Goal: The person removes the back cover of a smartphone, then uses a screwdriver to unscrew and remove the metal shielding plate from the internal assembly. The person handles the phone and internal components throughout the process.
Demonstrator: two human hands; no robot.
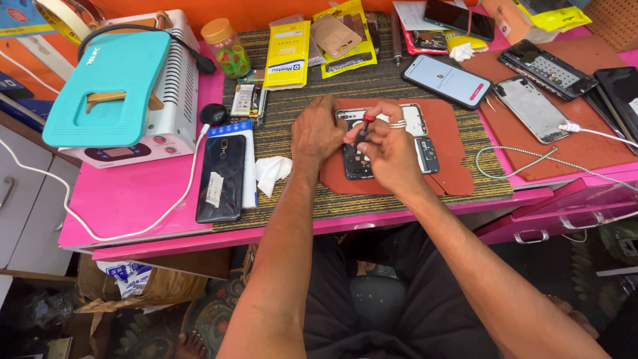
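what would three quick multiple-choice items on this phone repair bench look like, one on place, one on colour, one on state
1. Where does the dark phone lie?
A. left of the hands, beside a white tissue
B. on the teal-topped machine
C. in the drawer

2. What colour is the screwdriver's cap?
A. green
B. red
C. white

3. How is the phone under the hands?
A. boxed
B. screen lit
C. opened, insides bare

Answers:
1 A, the dark phone lies by the white tissue.
2 B, the screwdriver in the right hand has a red cap.
3 C, the opened phone shows bare insides by the left hand.
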